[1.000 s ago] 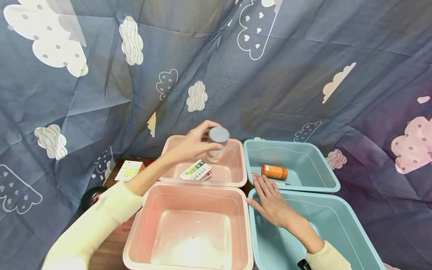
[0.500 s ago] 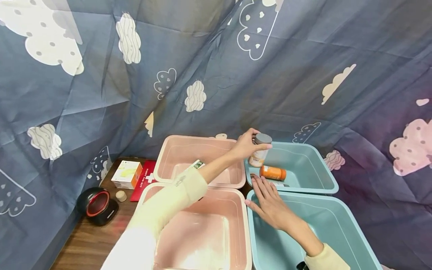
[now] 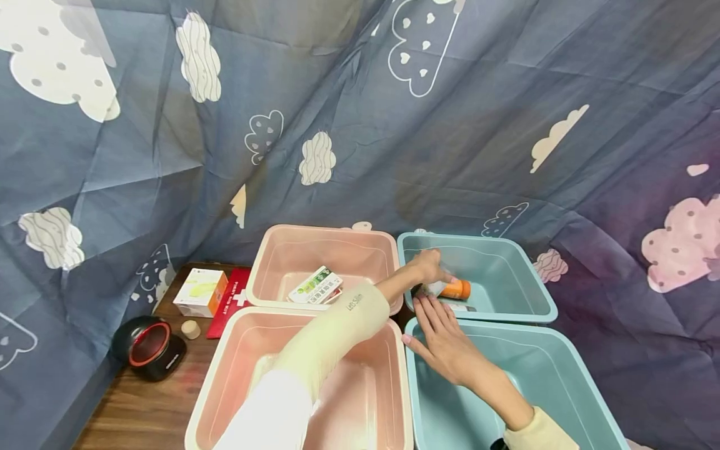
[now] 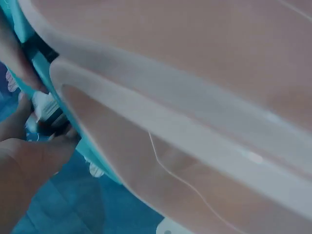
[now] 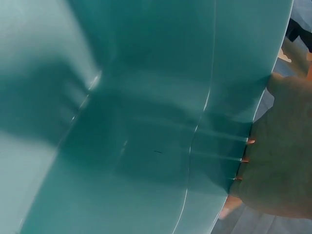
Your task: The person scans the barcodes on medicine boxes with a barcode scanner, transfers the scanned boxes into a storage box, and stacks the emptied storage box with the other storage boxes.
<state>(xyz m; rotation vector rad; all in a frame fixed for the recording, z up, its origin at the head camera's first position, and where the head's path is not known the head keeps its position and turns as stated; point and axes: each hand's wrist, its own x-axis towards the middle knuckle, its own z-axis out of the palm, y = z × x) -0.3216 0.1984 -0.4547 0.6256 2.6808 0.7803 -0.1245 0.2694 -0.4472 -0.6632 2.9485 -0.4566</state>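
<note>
In the head view, my left hand (image 3: 429,267) is down inside the back blue bin (image 3: 529,294). It grips a white bottle (image 3: 434,288) with a grey cap, which lies tilted and is partly hidden by the hand. In the left wrist view, thumb and fingers close round the same bottle (image 4: 48,108). Right beside it lies an orange bottle (image 3: 457,289), its left part covered. My right hand (image 3: 452,350) rests with straight fingers across the rims where the two blue bins meet. A flat pale item (image 3: 462,307) shows just past its fingertips.
The back pink bin (image 3: 332,234) holds a white-and-green box (image 3: 316,286). In front stand another pink bin (image 3: 204,400) and another blue bin (image 3: 585,375). On the wooden table at left are a medicine box (image 3: 198,294), a red first aid pouch (image 3: 229,306) and a black device (image 3: 147,349).
My left hand carried the grey-capped bottle rightward from above the back pink bin into the back blue bin, lowering and tipping it. The right hand stayed on the rims.
</note>
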